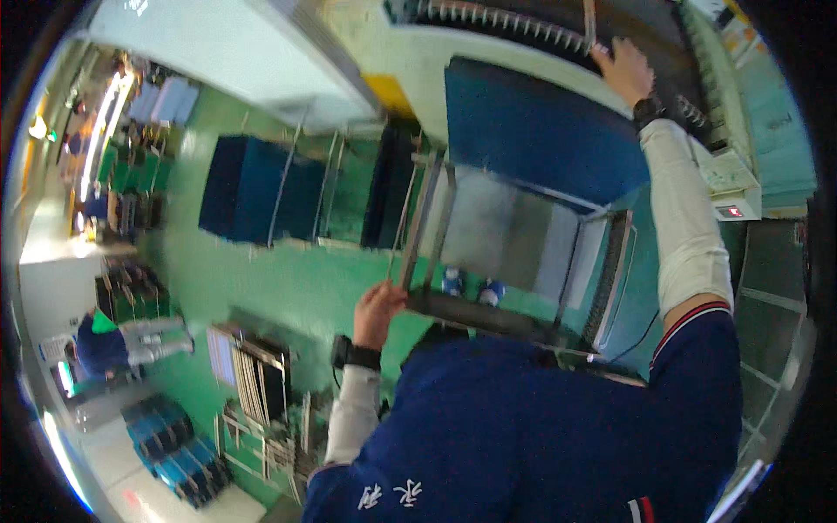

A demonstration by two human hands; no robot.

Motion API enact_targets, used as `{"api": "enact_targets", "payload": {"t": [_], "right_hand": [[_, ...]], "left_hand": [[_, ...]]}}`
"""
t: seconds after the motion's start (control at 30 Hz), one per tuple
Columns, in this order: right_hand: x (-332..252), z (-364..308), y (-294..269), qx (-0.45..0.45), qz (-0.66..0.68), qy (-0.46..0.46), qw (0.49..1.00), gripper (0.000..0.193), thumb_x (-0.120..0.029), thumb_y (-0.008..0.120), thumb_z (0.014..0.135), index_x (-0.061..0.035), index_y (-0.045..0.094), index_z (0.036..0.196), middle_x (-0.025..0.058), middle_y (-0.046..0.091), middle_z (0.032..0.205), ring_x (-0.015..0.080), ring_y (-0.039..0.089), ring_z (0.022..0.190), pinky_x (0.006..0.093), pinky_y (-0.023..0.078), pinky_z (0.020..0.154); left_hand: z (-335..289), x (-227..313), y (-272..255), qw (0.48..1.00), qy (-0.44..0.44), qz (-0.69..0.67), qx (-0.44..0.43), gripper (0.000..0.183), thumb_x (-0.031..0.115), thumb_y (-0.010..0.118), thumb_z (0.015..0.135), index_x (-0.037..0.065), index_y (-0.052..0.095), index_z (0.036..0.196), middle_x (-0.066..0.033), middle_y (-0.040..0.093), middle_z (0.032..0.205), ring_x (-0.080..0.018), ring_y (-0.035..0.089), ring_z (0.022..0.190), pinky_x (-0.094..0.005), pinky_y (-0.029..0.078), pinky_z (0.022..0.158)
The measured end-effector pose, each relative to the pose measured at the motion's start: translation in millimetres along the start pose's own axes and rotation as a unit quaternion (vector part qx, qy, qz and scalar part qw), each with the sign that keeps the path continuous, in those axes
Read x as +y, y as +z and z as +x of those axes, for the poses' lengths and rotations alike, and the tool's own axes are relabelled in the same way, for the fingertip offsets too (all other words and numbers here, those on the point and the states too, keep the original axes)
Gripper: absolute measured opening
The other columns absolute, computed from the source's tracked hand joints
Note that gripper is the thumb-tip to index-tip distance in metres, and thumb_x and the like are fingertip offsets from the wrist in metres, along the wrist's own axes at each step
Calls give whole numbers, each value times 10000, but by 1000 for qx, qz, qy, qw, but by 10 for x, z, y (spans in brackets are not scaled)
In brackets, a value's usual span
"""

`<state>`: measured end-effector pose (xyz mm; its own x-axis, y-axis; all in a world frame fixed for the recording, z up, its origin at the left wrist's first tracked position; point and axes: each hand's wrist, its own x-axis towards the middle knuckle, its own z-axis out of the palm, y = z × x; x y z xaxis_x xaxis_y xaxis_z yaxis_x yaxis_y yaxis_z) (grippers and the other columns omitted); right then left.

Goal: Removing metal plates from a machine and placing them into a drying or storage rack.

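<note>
My left hand [377, 311] is closed around the near left corner of a metal rack frame [421, 228] standing in front of me. Stretched far forward to the right, my right hand [626, 71] has its fingers bent at the end of a thin light-brown bar [590, 19]. What those fingers grip is blurred. Beneath that hand lies a dark machine bed [649, 35] lined with rows of metal coils or pins [506, 19]. A large dark blue panel [536, 122] slopes between the rack and the machine. Grey flat sheeting [501, 231] shows inside the frame.
Blue-covered racks [248, 187] stand ahead to the left. A cart of upright panels [253, 375] and stacked blue bins [179, 449] are at lower left. Another person [113, 344] is at far left. A control box [731, 187] sits by my right arm. The floor [205, 279] is green.
</note>
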<state>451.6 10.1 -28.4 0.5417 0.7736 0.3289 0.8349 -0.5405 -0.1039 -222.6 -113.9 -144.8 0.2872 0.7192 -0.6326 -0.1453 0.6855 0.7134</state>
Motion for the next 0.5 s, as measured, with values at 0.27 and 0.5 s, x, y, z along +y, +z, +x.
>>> {"api": "enact_targets", "payload": {"t": [0.27,0.5], "right_hand": [[-1061,-1521,-425,108,266,-227,931,345,-226,750,831,-62,663,1122,140,653,1171,348,588,1119,423,439,983],[-1529,-4030,-345,-397,394,-219,800,477,-372,756,788,-39,655,1114,174,641,1127,358,588,1072,432,457,915]], "left_hand": [[-90,-98,-154,994,5,8,112,238,188,605,964,-6,596,1102,-69,651,926,-146,636,792,-275,502,646],[-113,-209,-248,984,-22,102,143,270,207,670,915,17,627,1103,-38,652,930,-131,619,793,-280,517,663]]}}
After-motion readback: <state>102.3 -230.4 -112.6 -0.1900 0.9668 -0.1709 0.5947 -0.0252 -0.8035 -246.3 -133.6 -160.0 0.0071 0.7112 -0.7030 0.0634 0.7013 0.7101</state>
